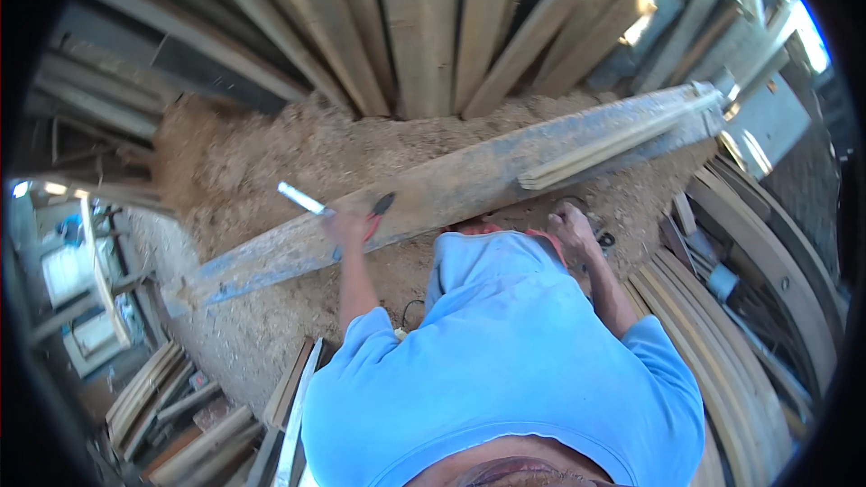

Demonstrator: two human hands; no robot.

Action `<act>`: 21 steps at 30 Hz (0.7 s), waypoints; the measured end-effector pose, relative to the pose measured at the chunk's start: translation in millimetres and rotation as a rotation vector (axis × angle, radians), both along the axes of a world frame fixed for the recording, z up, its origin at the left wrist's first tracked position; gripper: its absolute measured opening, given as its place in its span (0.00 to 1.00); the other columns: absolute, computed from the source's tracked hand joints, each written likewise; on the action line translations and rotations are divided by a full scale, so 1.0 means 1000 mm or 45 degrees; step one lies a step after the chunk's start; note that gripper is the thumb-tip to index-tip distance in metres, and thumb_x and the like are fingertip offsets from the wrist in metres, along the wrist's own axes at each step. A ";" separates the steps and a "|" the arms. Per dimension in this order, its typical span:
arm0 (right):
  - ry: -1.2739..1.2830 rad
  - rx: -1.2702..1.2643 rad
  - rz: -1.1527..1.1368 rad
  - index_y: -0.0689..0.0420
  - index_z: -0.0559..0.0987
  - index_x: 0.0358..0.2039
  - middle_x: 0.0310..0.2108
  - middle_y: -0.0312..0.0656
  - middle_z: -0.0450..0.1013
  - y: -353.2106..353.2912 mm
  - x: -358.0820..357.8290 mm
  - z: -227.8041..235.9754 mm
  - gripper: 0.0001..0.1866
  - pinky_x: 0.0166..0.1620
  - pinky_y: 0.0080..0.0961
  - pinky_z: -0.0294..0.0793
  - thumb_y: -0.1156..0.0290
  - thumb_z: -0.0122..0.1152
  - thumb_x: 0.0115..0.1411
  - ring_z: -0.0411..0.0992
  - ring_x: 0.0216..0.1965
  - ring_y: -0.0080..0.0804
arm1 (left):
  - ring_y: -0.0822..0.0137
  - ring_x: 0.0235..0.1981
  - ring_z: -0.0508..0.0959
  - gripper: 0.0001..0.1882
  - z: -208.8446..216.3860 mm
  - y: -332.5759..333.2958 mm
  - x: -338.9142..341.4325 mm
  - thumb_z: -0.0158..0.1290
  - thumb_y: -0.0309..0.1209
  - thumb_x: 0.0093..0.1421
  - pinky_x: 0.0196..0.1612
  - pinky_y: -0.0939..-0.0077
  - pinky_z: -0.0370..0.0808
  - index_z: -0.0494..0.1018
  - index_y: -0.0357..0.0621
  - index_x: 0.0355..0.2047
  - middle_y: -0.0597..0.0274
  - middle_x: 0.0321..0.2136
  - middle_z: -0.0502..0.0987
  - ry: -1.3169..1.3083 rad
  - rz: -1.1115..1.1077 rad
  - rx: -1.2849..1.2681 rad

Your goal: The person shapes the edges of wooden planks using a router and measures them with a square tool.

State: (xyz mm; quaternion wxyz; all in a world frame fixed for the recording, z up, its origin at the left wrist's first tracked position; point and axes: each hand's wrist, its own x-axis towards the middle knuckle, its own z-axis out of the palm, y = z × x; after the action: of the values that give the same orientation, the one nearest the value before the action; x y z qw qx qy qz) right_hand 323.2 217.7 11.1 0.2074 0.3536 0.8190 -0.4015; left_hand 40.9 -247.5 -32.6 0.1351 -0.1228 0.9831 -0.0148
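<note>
Sawdust floor everywhere; left hand clenches a red-handled tool on the plank, right hand looks loosely closed below it, grip unclear. Plank could slip.

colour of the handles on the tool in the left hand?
Red and black handles, gripped by the left hand on the long plank. Head view, the only one.

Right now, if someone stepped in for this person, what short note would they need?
Left hand: closed around a red-handled tool with a pale blade, at the long plank.
Right hand: at the plank's near edge, apparently empty; grip unclear.
Things: plank lies slantwise over sawdust; a thin pale strip rests on its far end.
Done: no cut visible.
Left: cannot tell.
</note>
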 end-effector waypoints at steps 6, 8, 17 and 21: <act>-0.058 -0.015 -0.066 0.64 0.81 0.43 0.44 0.62 0.79 0.015 -0.019 0.017 0.21 0.53 0.48 0.76 0.57 0.60 0.61 0.77 0.50 0.58 | 0.45 0.51 0.81 0.26 -0.055 -0.059 -0.007 0.61 0.43 0.58 0.55 0.53 0.77 0.78 0.36 0.51 0.42 0.46 0.81 -0.159 0.459 0.011; -0.067 -0.027 -0.077 0.64 0.80 0.43 0.44 0.62 0.79 0.020 -0.018 0.017 0.21 0.53 0.48 0.76 0.57 0.60 0.61 0.77 0.50 0.59 | 0.45 0.48 0.82 0.23 -0.073 -0.068 -0.010 0.62 0.42 0.59 0.53 0.54 0.77 0.80 0.36 0.47 0.41 0.42 0.83 -0.077 0.471 0.020; -0.005 0.022 -0.228 0.67 0.79 0.36 0.34 0.60 0.79 0.021 0.010 -0.003 0.19 0.44 0.45 0.77 0.60 0.60 0.60 0.80 0.40 0.53 | 0.48 0.41 0.84 0.24 -0.067 -0.061 -0.049 0.64 0.45 0.50 0.47 0.56 0.78 0.83 0.37 0.39 0.49 0.36 0.85 -0.209 0.507 0.437; -0.038 -0.163 -0.166 0.67 0.81 0.39 0.38 0.62 0.80 0.032 0.005 0.029 0.22 0.47 0.46 0.77 0.57 0.60 0.61 0.80 0.43 0.56 | 0.53 0.30 0.82 0.20 -0.055 -0.038 -0.076 0.63 0.47 0.54 0.38 0.60 0.76 0.81 0.39 0.29 0.54 0.21 0.81 -0.095 0.215 0.465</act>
State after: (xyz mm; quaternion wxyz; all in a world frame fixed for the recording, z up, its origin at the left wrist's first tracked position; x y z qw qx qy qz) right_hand 328.0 249.8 40.5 0.2153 0.3982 0.7636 -0.4604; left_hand -34.9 -285.9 -87.5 0.1921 -0.1777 0.9500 0.1705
